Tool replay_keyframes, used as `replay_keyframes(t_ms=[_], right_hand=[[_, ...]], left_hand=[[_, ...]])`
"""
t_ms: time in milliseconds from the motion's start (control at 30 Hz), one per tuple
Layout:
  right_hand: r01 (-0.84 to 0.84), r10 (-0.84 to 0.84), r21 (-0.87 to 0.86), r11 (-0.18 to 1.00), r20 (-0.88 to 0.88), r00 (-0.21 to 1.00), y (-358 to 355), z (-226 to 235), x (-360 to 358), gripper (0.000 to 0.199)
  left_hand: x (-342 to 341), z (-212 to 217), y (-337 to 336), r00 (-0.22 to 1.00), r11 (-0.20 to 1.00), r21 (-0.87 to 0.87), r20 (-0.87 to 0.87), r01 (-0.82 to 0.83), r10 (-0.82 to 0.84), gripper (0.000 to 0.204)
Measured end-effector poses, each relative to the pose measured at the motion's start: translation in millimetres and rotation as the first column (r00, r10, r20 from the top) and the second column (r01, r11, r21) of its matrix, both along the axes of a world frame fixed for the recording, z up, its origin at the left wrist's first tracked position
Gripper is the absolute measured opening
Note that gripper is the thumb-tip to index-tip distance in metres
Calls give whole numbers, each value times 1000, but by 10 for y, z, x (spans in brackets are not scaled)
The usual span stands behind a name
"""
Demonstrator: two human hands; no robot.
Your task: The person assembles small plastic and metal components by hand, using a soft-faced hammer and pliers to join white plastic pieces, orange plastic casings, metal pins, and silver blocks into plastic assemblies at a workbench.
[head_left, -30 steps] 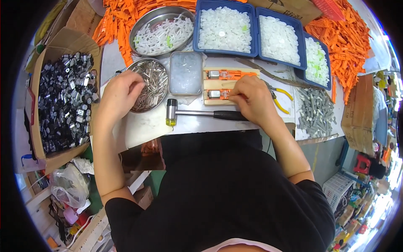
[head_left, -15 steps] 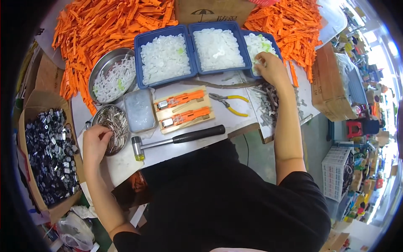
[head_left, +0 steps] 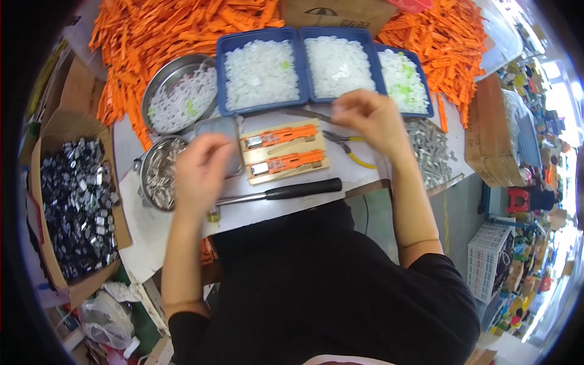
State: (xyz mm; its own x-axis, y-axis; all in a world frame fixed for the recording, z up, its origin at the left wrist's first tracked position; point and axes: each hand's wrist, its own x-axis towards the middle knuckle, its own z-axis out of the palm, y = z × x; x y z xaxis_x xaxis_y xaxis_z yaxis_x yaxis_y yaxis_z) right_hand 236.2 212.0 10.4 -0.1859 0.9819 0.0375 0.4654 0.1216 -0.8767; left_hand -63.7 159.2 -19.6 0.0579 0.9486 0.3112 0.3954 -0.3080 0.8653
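My left hand [head_left: 201, 173], blurred by motion, is over the table between the round metal bowl [head_left: 143, 177] of metal pins and a wooden block [head_left: 286, 175]. Its fingers are drawn together; whatever they hold is too small to make out. In the block lie two orange plastic housings, an upper one [head_left: 292, 132] and a lower one [head_left: 298, 160], each with a silvery part at its left end. Above the pliers [head_left: 363, 162] hangs my right hand [head_left: 377, 125], thumb and fingers pinched, contents unclear. Partly behind my left hand are a clear rectangular box [head_left: 226, 126] and a black-handled hammer [head_left: 304, 188].
Blue trays [head_left: 221, 79] of small white pieces line the back, beside a round steel pan [head_left: 146, 109]. Orange housings [head_left: 182, 30] are heaped behind. Grey metal parts [head_left: 429, 149] lie at right. A cardboard box [head_left: 125, 225] of dark shiny parts stands left.
My left hand has left the pin bowl and moved right. My right hand has come away from the right-hand blue tray, toward the block. The whole view has shifted slightly.
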Motion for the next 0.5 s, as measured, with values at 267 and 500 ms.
replay_keyframes(t_ms=[267, 500], right_hand=[[-153, 151, 8, 988, -211, 966, -446, 16, -674, 18], [-134, 137, 29, 991, -215, 967, -488, -62, -831, 14]], left_hand=[[633, 91, 13, 878, 966, -89, 444, 241, -178, 6], [609, 1, -38, 991, 976, 209, 106, 62, -86, 5]])
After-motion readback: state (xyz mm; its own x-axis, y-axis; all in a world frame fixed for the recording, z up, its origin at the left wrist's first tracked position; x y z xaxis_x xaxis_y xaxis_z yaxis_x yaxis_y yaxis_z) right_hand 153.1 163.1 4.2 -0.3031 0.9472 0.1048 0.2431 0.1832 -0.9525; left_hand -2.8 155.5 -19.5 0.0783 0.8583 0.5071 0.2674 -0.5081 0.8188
